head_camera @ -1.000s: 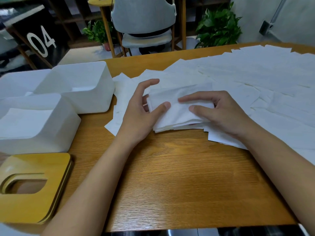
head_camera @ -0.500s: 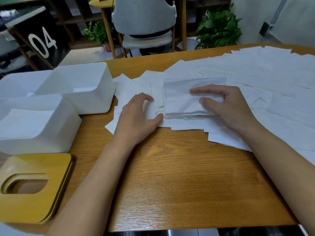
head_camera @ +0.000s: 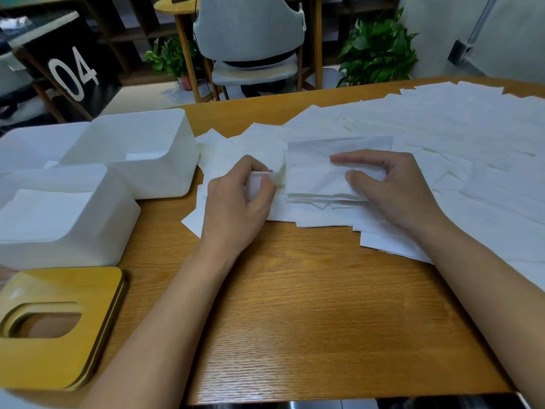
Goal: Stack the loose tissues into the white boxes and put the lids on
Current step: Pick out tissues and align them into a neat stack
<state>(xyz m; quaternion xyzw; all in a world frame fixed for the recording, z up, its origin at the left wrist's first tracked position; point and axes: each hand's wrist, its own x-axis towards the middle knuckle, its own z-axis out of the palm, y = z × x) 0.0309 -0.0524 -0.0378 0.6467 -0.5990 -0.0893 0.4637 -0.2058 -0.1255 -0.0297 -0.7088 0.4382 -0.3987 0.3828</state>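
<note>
Left hand (head_camera: 239, 202), flat half a second ago, now pinches one loose tissue (head_camera: 255, 182) off the desk (head_camera: 309, 305). Right hand (head_camera: 392, 190), fingers relaxed, presses the tissue stack (head_camera: 315, 181). Still gathering; white boxes (head_camera: 153, 175) wait, unlidded.

I see my left hand (head_camera: 239, 208) pinching a loose tissue (head_camera: 255, 180) just beside the small stack of tissues (head_camera: 312, 175) my right hand (head_camera: 392, 190) rests on, with the near white box (head_camera: 73, 231), far white box (head_camera: 153, 172) and yellow lids (head_camera: 59, 364) left on the wooden table (head_camera: 309, 305).
</note>
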